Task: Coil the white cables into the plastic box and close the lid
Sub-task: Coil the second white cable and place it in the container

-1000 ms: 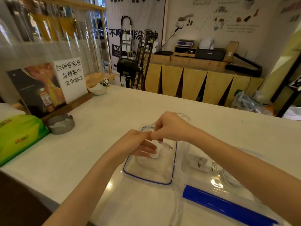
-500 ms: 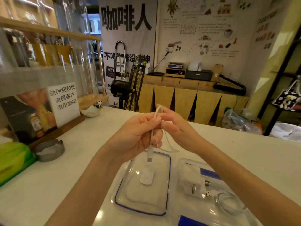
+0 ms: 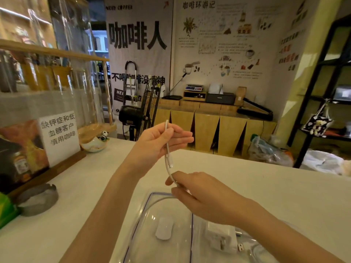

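My left hand (image 3: 158,142) is raised above the counter and pinches a folded white cable (image 3: 167,152) between thumb and fingers, its plug end hanging down. My right hand (image 3: 197,194) is lower, fingers closed on the same cable where it curves down toward the box. The clear plastic box (image 3: 140,211) with a blue rim line lies on the counter below, with a small white oval piece (image 3: 164,228) inside. To its right lie a white charger plug (image 3: 222,239) and another coiled white cable (image 3: 252,249) with a USB end, partly hidden by my right forearm.
On the white counter (image 3: 266,186), a grey ashtray (image 3: 37,199) and a green packet (image 3: 5,211) sit at the left. A sign in a wooden stand (image 3: 58,133) and a small bowl (image 3: 94,144) stand behind. A fan (image 3: 144,111) is beyond the counter's far edge.
Both hands lifted the cable out of the box. My right hand then slid down along the cable away from my left, which stayed raised. The camera tilted upward.
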The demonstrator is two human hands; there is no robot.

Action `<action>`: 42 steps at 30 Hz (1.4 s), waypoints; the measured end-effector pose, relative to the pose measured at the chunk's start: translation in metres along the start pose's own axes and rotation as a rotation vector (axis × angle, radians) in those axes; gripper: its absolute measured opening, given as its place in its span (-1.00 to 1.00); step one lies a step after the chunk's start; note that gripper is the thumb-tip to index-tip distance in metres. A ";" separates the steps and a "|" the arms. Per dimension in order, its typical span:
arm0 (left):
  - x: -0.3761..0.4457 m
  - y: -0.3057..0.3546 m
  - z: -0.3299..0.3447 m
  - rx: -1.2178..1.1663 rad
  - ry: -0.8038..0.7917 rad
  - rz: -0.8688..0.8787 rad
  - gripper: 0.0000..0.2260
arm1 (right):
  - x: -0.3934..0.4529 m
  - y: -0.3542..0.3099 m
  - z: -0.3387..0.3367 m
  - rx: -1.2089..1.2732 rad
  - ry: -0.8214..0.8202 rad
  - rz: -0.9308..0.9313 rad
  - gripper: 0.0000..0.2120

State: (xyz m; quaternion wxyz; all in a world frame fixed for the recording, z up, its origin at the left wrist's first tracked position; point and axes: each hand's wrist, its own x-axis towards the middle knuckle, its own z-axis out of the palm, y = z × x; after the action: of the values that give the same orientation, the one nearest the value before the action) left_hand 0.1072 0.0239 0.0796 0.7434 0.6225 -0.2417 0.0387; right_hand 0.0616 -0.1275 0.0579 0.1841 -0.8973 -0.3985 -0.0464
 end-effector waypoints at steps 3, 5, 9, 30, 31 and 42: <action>0.005 -0.008 0.001 0.204 0.006 0.055 -0.77 | 0.000 -0.002 -0.009 0.011 0.043 0.001 -0.73; 0.007 -0.009 0.002 0.336 -0.037 0.065 -0.79 | 0.003 -0.002 -0.017 0.012 0.104 -0.020 -0.76; 0.005 -0.006 -0.003 0.246 -0.233 -0.099 -0.77 | 0.008 0.006 -0.040 0.058 0.354 -0.113 -0.75; 0.020 -0.018 -0.026 -0.660 -0.037 -0.001 -0.72 | 0.025 0.018 0.011 0.877 -0.191 0.227 -0.74; 0.021 -0.024 -0.026 -0.487 0.050 0.013 -0.73 | 0.026 0.018 0.012 0.859 -0.224 0.243 -0.74; 0.018 -0.049 -0.019 0.538 -0.342 -0.360 -0.69 | 0.031 0.037 -0.029 0.103 -0.092 0.133 -0.88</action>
State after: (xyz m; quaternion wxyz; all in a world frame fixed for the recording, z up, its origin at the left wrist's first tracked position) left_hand 0.1466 0.0264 0.0404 0.4968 0.8258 -0.2303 -0.1352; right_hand 0.1114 -0.1386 0.0811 0.2143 -0.9124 -0.3477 0.0278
